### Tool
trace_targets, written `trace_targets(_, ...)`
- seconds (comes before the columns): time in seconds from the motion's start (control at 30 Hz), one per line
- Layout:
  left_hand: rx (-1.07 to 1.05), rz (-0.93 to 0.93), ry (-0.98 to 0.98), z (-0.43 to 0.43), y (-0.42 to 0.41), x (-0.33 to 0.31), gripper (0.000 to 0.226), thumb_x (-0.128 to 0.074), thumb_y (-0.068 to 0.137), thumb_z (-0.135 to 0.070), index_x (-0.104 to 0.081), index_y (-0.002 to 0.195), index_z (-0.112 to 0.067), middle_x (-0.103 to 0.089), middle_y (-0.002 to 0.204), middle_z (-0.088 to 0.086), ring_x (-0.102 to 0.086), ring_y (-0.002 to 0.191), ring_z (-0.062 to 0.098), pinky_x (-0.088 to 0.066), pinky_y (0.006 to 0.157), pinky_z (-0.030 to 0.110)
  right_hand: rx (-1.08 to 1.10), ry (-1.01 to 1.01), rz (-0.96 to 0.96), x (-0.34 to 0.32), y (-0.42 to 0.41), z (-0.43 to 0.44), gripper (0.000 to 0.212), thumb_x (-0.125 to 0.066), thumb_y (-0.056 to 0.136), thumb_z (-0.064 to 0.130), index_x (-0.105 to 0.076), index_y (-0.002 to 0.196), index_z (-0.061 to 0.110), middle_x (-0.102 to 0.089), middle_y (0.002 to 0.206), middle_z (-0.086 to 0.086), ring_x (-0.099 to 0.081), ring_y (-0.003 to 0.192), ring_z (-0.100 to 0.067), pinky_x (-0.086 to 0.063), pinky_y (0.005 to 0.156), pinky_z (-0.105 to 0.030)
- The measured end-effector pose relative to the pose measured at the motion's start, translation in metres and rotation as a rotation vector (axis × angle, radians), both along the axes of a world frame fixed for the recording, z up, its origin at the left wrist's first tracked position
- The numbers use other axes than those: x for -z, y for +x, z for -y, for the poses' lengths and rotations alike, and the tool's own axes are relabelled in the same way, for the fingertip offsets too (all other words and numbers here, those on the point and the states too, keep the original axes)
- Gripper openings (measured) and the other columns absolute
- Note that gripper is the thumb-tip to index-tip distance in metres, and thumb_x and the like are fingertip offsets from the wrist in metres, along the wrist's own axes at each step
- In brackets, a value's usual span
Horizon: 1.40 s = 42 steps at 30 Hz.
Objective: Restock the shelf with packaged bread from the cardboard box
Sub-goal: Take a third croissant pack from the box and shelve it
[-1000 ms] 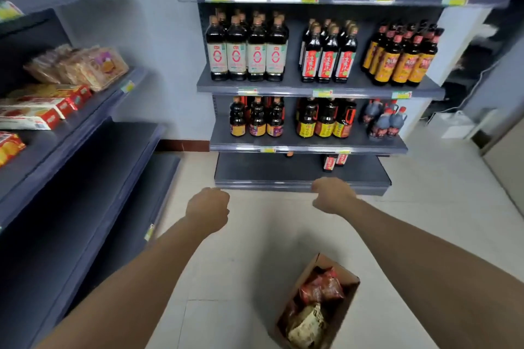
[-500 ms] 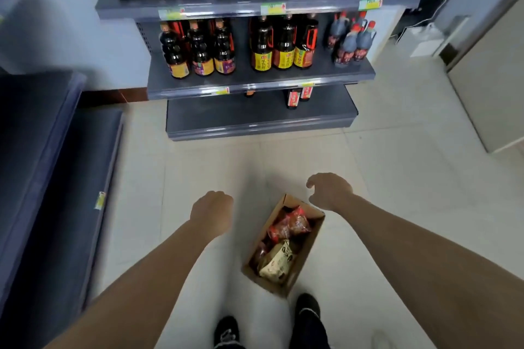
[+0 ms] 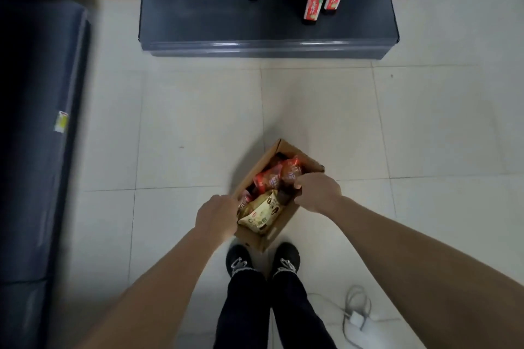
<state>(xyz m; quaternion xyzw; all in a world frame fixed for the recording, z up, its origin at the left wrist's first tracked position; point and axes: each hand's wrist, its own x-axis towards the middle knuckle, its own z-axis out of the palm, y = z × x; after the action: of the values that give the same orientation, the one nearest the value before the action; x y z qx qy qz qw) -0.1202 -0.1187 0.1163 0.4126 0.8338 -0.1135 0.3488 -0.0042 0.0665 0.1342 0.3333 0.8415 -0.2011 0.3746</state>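
Head view: looking straight down at the tiled floor (image 3: 198, 122)
Box: open cardboard box (image 3: 253, 238) on the floor, near corner just ahead of the black shoes (image 3: 239, 261)
Bread: a red pack (image 3: 269, 179) and a darker red pack (image 3: 292, 170) at the box's far end, and a yellow-cream pack (image 3: 259, 214) at the near end (print too blurry to read)
Left hand (image 3: 217, 218): at the box's left rim, fingers hidden, can't tell the grip
Right hand (image 3: 317, 193): at the right rim, thumb by the darker pack, grip unclear too
Shelf: grey bottom shelf (image 3: 266, 47) ahead, well apart from the box
Labels: two red-labelled bottles (image 3: 312, 7) toward its back edge, yellow price tag (image 3: 61, 121) on the left shelf's edge, none readable
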Motion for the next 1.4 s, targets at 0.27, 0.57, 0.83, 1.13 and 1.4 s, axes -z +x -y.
trace_targets(0.27,-0.040,0.094,-0.050,0.003,0.016,0.119,0.019,-0.051,0.094,-0.020,-0.062,0.109,-0.013,-0.062,0.106,0.006,-0.060,0.102,0.026,-0.053,0.082,0.036,0.022,-0.080,0.051,0.126,0.002,0.010,0.031,-0.055,0.091,0.024,-0.061,0.122,0.022,-0.061,0.120,-0.002,-0.058,0.113,-0.025,-0.051,0.091,-0.037)
trace_targets(0.57,-0.072,0.182,-0.119,0.012,0.029,0.292,0.033,-0.057,0.093,-0.033,-0.061,0.119,-0.014,-0.057,0.114,0.007,-0.056,0.109,0.025,-0.052,0.087,0.037,0.032,-0.130,0.098,0.303,0.017,0.028,0.031,-0.054,0.088,0.020,-0.064,0.117,0.020,-0.065,0.113,-0.003,-0.062,0.105,-0.025,-0.054,0.082,-0.036)
trace_targets(0.83,-0.028,0.143,-0.180,0.020,0.042,0.376,0.026,-0.045,0.096,-0.014,-0.057,0.119,-0.014,-0.060,0.113,0.009,-0.060,0.104,0.028,-0.051,0.077,0.037,0.107,-0.138,0.087,0.387,0.031,0.033,0.026,-0.053,0.087,0.024,-0.066,0.110,0.021,-0.064,0.109,-0.004,-0.060,0.104,-0.025,-0.055,0.081,-0.036)
trace_targets(1.13,-0.159,0.252,0.067,0.020,0.030,0.332,0.039,-0.043,0.094,-0.010,-0.048,0.132,-0.019,-0.052,0.130,0.009,-0.058,0.108,0.033,-0.050,0.086,0.039,0.238,-0.141,0.025,0.360,0.033,0.027,0.046,-0.062,0.087,0.033,-0.050,0.130,0.022,-0.061,0.119,-0.007,-0.055,0.113,-0.027,-0.052,0.088,-0.040)
trace_targets(1.4,-0.135,0.194,0.127,0.018,-0.011,0.231,0.034,-0.042,0.095,0.001,-0.050,0.124,-0.016,-0.059,0.113,0.006,-0.062,0.095,0.030,-0.047,0.071,0.035,0.384,-0.128,-0.158,0.266,0.012,0.014,0.105,-0.080,0.072,0.044,-0.015,0.152,0.022,-0.035,0.153,-0.003,-0.036,0.139,-0.029,-0.036,0.110,-0.048)
